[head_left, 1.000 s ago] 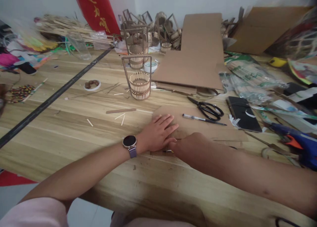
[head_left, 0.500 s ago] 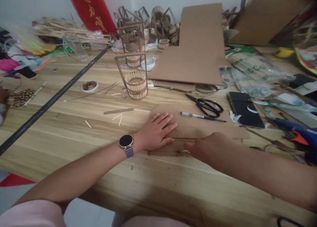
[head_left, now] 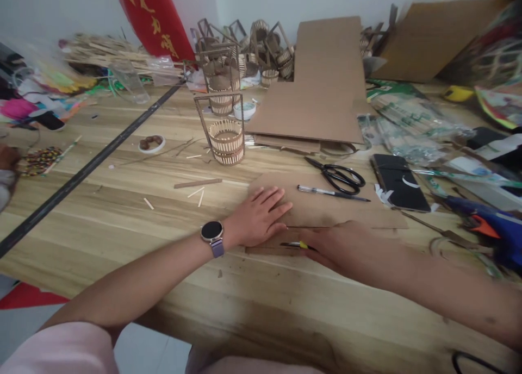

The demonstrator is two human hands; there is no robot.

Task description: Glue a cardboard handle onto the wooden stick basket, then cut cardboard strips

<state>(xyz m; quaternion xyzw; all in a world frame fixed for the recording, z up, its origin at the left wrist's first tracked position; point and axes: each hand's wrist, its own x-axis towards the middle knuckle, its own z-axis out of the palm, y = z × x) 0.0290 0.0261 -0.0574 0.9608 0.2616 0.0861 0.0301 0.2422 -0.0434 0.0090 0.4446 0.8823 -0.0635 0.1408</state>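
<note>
My left hand lies flat with fingers spread, pressing on a flat cardboard piece near the table's front edge. My right hand is closed around a utility knife; its blade and a bit of yellow stick out to the left, over a narrow cardboard strip along the near side. Most of the knife's body is hidden by my fingers. A black pen and black-handled scissors lie on or beside the far part of the cardboard.
A small slatted bucket with a tall handle stands beyond my left hand. Large cardboard sheets lie behind. To the right are a black phone and a blue glue gun. Another person's hand shows at far left.
My right hand has shifted slightly and turned, so the knife's blade and yellow part show more clearly. My left hand keeps its place on the cardboard. The camera view has moved a little.
</note>
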